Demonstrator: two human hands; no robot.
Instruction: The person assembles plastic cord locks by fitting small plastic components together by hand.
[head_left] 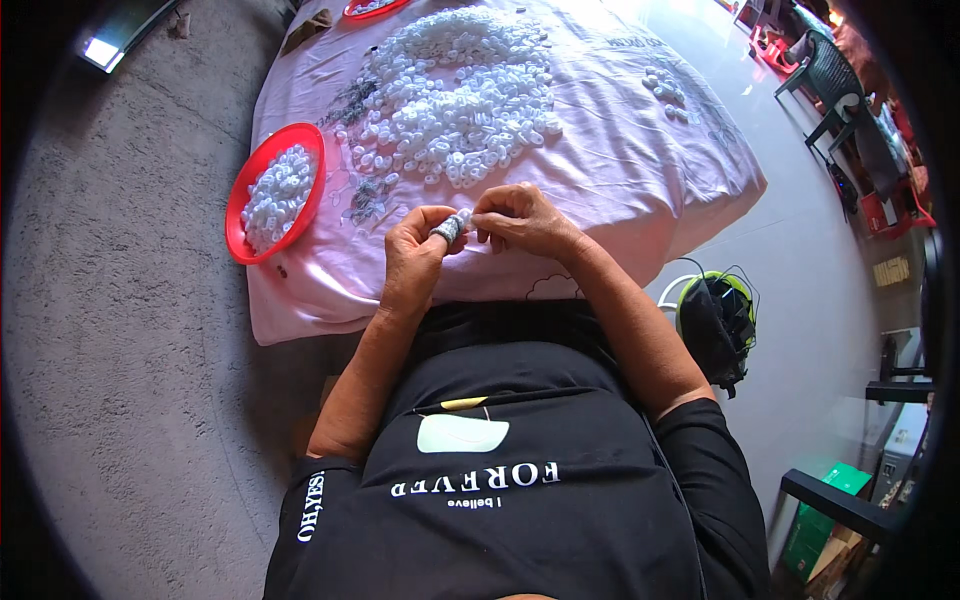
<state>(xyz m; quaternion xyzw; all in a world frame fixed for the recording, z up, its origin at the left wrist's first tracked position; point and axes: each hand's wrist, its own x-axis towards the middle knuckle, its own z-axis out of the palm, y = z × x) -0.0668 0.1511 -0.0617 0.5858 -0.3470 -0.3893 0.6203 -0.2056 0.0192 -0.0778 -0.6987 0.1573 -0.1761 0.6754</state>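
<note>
Over the near edge of the cloth-covered table (640, 215), my two hands meet with fingers closed. A grey wrap (449, 229) sits around a finger of my left hand (412, 255). Between the fingertips of both hands is a small white plastic piece (465, 216), partly hidden by the fingers. My right hand (528, 222) pinches at it from the right side. Just beyond my hands lies a wide heap of small white oval plastic pieces (460, 110), many with a hole in the middle.
A red round tray (240, 200) of similar white pieces stands at the table's left edge; another red tray (372, 12) is at the far end. A small cluster of pieces (666, 90) lies right. A black and lime-green bag-like item (718, 325) is on the floor, chairs (835, 75) beyond.
</note>
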